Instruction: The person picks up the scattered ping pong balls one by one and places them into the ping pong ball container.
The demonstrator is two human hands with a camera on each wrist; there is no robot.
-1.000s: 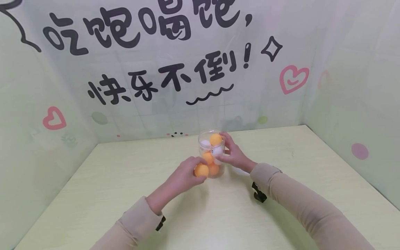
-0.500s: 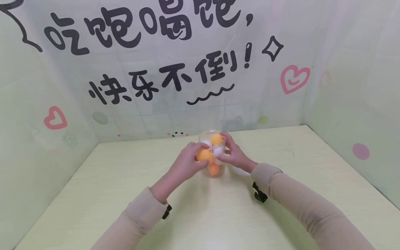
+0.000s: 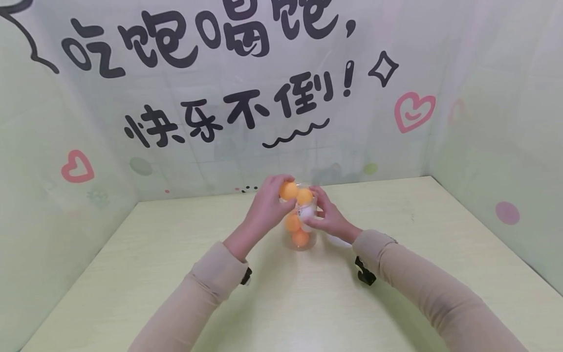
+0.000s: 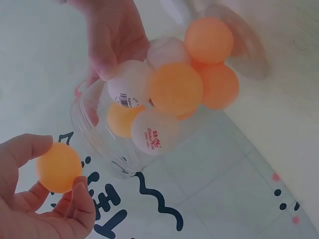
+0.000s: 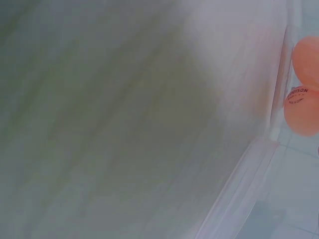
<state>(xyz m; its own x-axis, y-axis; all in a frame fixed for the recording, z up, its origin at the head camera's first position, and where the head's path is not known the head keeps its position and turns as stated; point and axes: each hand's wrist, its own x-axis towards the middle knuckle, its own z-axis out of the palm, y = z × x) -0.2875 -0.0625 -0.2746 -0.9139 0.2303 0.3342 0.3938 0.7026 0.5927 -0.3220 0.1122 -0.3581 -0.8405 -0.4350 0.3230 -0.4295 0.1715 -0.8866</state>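
Backdrop wall (image 3: 228, 98) with black Chinese lettering and pink hearts is standing behind a pale tabletop (image 3: 308, 303). Both beige-sleeved forearms are reaching in from the near edge and converging at the tabletop's centre.

Clear plastic jar (image 3: 300, 230) is standing upright mid-tabletop, partly hidden by both hands.

Right hand (image 3: 327, 217) is wrapping the jar's right side, fingers curled round the wall, gripping it. Left hand (image 3: 266, 210) is raised at the jar's mouth, wrist bent, thumb and fingers pinching one orange ping-pong ball (image 3: 289, 190) just above the rim.

Left wrist view is looking up at the jar from beside it: held ball (image 4: 59, 167) is sitting between thumb and fingers (image 4: 79, 201), apart from the jar wall. Printed white balls show here, with red lettering; head view is hiding most of them. Right wrist view is mostly blur, with only orange balls at its right edge.

Count, left wrist view: inside the jar, about four orange balls and three white balls, though overlap is making this uncertain. One orange in the fingers.
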